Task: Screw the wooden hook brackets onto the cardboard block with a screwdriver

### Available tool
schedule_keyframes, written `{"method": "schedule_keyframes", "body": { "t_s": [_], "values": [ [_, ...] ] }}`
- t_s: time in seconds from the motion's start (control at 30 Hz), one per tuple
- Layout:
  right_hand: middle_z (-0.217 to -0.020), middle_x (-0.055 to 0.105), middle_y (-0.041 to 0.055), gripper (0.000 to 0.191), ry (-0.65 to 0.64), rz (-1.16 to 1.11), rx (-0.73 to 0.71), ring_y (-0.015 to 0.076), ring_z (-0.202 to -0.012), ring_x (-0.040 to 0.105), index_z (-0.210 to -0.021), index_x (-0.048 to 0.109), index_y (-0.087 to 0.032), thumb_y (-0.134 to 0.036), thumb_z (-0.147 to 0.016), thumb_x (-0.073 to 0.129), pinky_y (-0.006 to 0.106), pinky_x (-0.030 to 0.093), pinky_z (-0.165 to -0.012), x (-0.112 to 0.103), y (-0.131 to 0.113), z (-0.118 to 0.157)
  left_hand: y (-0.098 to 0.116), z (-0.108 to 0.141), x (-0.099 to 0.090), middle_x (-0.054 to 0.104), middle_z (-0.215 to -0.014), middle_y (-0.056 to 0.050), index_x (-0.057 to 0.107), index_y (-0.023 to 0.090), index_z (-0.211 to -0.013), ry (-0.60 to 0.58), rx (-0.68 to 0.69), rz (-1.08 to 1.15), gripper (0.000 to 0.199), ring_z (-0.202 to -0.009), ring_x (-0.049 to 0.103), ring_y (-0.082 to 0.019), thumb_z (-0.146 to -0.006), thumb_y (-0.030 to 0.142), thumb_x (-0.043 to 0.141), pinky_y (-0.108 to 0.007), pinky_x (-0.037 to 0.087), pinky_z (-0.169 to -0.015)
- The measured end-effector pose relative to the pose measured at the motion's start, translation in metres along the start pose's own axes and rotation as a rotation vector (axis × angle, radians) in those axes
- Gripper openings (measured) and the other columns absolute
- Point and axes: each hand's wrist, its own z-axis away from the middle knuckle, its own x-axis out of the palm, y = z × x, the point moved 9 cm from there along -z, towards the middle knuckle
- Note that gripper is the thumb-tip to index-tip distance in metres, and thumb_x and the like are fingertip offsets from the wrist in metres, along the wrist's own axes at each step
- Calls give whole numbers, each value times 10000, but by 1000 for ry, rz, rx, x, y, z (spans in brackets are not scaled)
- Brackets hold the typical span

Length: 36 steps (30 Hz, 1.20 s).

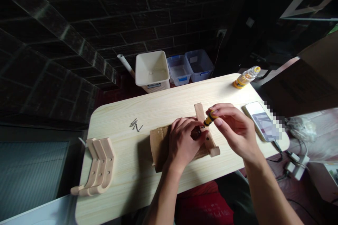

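My right hand (pixel 233 124) grips a short yellow and black screwdriver (pixel 210 118), its tip pointing down at a wooden hook (pixel 210 144). My left hand (pixel 185 140) lies over a brown cardboard box (pixel 160 144), thumb and forefinger curved near the screwdriver's tip; whatever they pinch is too small to make out. The hook rests at the box's right end, its curved foot towards me, with a dark hole showing in it. Left of the box lie several loose screws (pixel 136 125). Several more wooden hooks (pixel 100 165) stand side by side at the table's left end.
A clear bottle-shaped case with a yellow base (pixel 239 82) is at the table's back right corner. A phone (pixel 261 121) with a cable lies at the right edge. Beyond the table (pixel 113 112) are a cream bin (pixel 152 68) and two clear tubs (pixel 179 70). A power strip (pixel 298 167) sits at right.
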Motion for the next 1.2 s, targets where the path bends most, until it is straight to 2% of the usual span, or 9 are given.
{"method": "schedule_keyframes", "body": {
  "t_s": [0.1, 0.17, 0.4, 0.6, 0.77, 0.83, 0.93, 1.2],
  "values": [
    [-1306, 734, 74, 202, -26, -43, 65, 239, -1210, 708, -1170, 755, -282, -208, -1025, 635, 449, 592, -1062, 2, 5, 3, 0, 0, 0, 794, -1071, -6, 701, 271, -983, -1, 4, 2, 126, -1066, 707, -236, -896, 310, 783, -441, 472, -1018],
    [-1321, 741, 69, 201, -28, -67, 88, 241, -1181, 732, -1175, 755, -281, -213, -1024, 640, 454, 603, -1051, 2, 7, 5, 0, -1, 0, 795, -1050, -8, 699, 268, -972, 2, 7, 1, 118, -1057, 709, -237, -899, 314, 778, -441, 473, -1015],
    [-1201, 758, 65, 233, -33, -14, 33, 226, -1203, 691, -1153, 772, -287, -152, -979, 696, 400, 605, -1021, 2, 2, 2, 0, 0, 0, 790, -1040, 10, 696, 272, -984, 10, 14, -2, 139, -1058, 704, -222, -889, 304, 792, -423, 466, -1025],
    [-1099, 678, 54, 247, -44, 2, -40, 213, -1073, 665, -1066, 769, -295, -121, -892, 790, 369, 582, -954, 6, -3, -1, -3, 1, 1, 783, -1059, 4, 695, 278, -974, 4, 11, -5, 111, -1098, 697, -231, -893, 257, 769, -422, 455, -1062],
    [-1257, 713, 65, 212, -83, -2, 17, 228, -1230, 664, -1124, 760, -284, -143, -991, 672, 395, 551, -1059, 9, -5, 3, -2, 2, 1, 785, -1077, -2, 695, 273, -994, -7, 13, -4, 120, -1098, 694, -234, -899, 251, 764, -423, 459, -1055],
    [-1282, 730, 56, 217, -83, -28, 53, 218, -1225, 682, -1128, 758, -282, -141, -1013, 639, 380, 562, -1050, 8, -4, 5, -2, 2, 1, 785, -1066, 3, 697, 270, -993, -11, 17, -7, 119, -1094, 694, -232, -899, 258, 769, -425, 454, -1060],
    [-1216, 751, 50, 227, -65, -21, 45, 200, -1171, 699, -1130, 764, -275, -122, -994, 667, 339, 581, -1002, 6, -3, 5, -2, 1, 1, 788, -1058, 6, 699, 272, -995, -11, 19, -3, 129, -1098, 693, -232, -898, 294, 781, -427, 449, -1061],
    [-1106, 692, 54, 287, -28, -41, -48, 197, -1069, 674, -1091, 760, -269, -58, -896, 765, 344, 583, -914, 7, -3, -1, -2, 1, 0, 785, -1038, 17, 696, 278, -998, 22, 26, 11, 125, -1083, 700, -222, -900, 285, 774, -414, 450, -1052]
  ]
}}
